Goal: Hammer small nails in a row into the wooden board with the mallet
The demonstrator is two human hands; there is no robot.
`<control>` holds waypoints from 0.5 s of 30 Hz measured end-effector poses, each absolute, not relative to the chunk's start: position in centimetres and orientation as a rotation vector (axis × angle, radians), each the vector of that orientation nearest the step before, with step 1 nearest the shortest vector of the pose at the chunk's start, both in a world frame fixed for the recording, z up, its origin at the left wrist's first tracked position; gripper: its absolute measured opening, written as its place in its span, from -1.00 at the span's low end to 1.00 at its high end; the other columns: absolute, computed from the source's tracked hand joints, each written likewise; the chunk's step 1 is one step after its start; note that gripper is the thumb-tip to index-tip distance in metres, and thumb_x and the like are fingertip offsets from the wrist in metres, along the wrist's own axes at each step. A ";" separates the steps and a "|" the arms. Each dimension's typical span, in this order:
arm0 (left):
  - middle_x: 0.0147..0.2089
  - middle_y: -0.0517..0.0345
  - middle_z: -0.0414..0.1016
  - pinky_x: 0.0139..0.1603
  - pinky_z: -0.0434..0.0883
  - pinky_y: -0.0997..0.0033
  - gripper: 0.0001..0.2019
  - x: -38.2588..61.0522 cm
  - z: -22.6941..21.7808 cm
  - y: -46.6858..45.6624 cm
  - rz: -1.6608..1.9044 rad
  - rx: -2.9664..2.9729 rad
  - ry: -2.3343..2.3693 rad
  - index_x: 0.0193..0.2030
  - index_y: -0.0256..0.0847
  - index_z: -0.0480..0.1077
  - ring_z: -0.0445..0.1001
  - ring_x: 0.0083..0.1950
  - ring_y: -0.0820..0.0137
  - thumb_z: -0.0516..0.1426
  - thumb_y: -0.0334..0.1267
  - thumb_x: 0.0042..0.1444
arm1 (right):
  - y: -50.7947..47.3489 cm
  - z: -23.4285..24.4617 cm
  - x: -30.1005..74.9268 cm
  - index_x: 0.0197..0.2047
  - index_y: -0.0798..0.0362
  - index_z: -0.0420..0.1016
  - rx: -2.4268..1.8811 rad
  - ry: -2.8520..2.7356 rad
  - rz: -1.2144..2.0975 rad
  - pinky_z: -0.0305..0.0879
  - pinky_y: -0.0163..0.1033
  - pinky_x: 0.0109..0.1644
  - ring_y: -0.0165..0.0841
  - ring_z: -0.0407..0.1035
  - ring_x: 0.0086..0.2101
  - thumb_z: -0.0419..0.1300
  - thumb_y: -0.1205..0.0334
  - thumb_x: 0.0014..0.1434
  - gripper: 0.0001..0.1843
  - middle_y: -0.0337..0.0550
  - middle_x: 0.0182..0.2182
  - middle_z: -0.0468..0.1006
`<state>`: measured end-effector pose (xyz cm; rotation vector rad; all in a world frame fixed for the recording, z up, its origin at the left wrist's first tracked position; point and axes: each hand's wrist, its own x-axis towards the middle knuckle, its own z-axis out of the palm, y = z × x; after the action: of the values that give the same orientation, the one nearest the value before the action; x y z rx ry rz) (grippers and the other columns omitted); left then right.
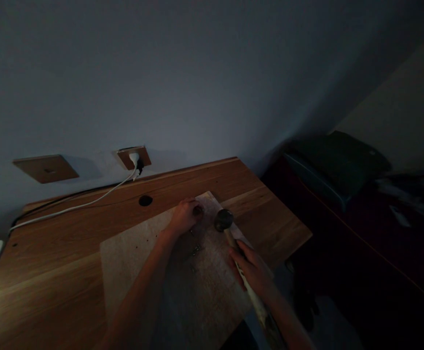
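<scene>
My right hand (251,267) is wrapped around the wooden handle of a hammer (223,220). Its dark round head hangs just right of my left hand, over a pale board (124,257). Near the board's far corner, my left hand (184,216) is closed, fingertips pinched together and pointing right. Whatever they hold, if anything, is too dark and small to name. Several small shiny metal pieces (196,250), perhaps nails or screws, lie loose on the board below the left hand. A few small dark spots mark its left part.
The board lies on a wooden desk (47,277) against a wall. A white cable (88,204) runs to a plug in the wall outlet (146,155). Left of it is a wall plate (47,167). A dark green cushion (343,160) lies beyond the desk's right edge. The light is dim.
</scene>
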<state>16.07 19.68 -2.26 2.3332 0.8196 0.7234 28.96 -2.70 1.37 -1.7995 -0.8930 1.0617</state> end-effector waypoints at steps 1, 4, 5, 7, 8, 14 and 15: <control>-0.14 0.06 0.58 0.01 0.47 0.31 -0.77 16.1 -2.3 19.7 0.736 2.329 0.821 -0.19 -0.18 0.58 0.55 -0.11 0.27 0.25 -0.47 -0.01 | -2.4 1.7 28.9 -0.28 -0.02 0.34 -1.798 -0.919 1.046 0.03 -0.38 -0.72 -0.54 0.11 -0.75 0.09 -0.19 0.22 -0.61 -0.41 -0.57 0.34; -0.16 0.04 0.56 0.00 0.47 0.30 -0.82 16.0 -2.3 19.7 0.773 2.314 0.844 -0.23 -0.21 0.57 0.54 -0.12 0.27 0.26 -0.45 -0.01 | -1.2 2.5 28.6 -0.28 -0.02 0.35 -1.784 -0.959 1.034 0.06 -0.38 -0.71 -0.52 0.14 -0.74 0.08 -0.19 0.24 -0.61 -0.42 -0.59 0.33; -0.18 0.04 0.56 -0.02 0.47 0.31 -0.84 16.0 -2.3 19.7 0.765 2.314 0.849 -0.25 -0.22 0.56 0.53 -0.14 0.27 0.26 -0.45 0.00 | -0.8 2.8 28.4 -0.28 -0.02 0.34 -1.778 -0.957 1.033 0.07 -0.38 -0.71 -0.51 0.15 -0.73 0.08 -0.19 0.24 -0.62 -0.42 -0.60 0.32; -0.20 0.04 0.56 -0.03 0.46 0.33 -0.84 16.0 -2.0 19.7 0.717 2.326 0.854 -0.28 -0.23 0.57 0.53 -0.16 0.28 0.24 -0.49 -0.02 | 0.0 3.3 28.0 -0.30 -0.03 0.31 -1.757 -0.959 1.021 0.10 -0.38 -0.69 -0.49 0.16 -0.72 0.07 -0.18 0.26 -0.63 -0.42 -0.62 0.31; -0.21 0.04 0.56 -0.03 0.46 0.33 -0.81 16.0 -1.8 19.7 0.686 2.334 0.855 -0.27 -0.23 0.57 0.53 -0.16 0.28 0.24 -0.51 -0.03 | 0.3 3.6 27.8 -0.31 -0.04 0.30 -1.740 -0.963 1.005 0.11 -0.38 -0.68 -0.49 0.16 -0.72 0.07 -0.17 0.26 -0.64 -0.43 -0.63 0.30; -0.13 0.04 0.58 0.06 0.44 0.27 -0.76 16.0 -1.3 19.5 0.598 2.354 0.890 -0.18 -0.18 0.59 0.54 -0.07 0.22 0.28 -0.47 -0.03 | 2.0 3.7 27.4 -0.32 -0.04 0.29 -1.697 -0.961 1.024 0.07 -0.39 -0.72 -0.51 0.12 -0.74 0.11 -0.16 0.24 -0.65 -0.44 -0.62 0.29; -0.11 0.03 0.58 0.08 0.44 0.25 -0.75 16.0 -1.4 19.5 0.604 2.350 0.904 -0.17 -0.18 0.59 0.54 -0.04 0.20 0.30 -0.45 -0.03 | 2.1 3.4 27.4 -0.33 -0.03 0.29 -1.695 -0.951 1.035 0.07 -0.40 -0.73 -0.53 0.12 -0.74 0.11 -0.16 0.23 -0.64 -0.43 -0.59 0.31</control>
<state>15.98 19.46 -1.38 2.3498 0.9038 0.6041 27.37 2.13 3.44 -1.6954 -0.9510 1.0350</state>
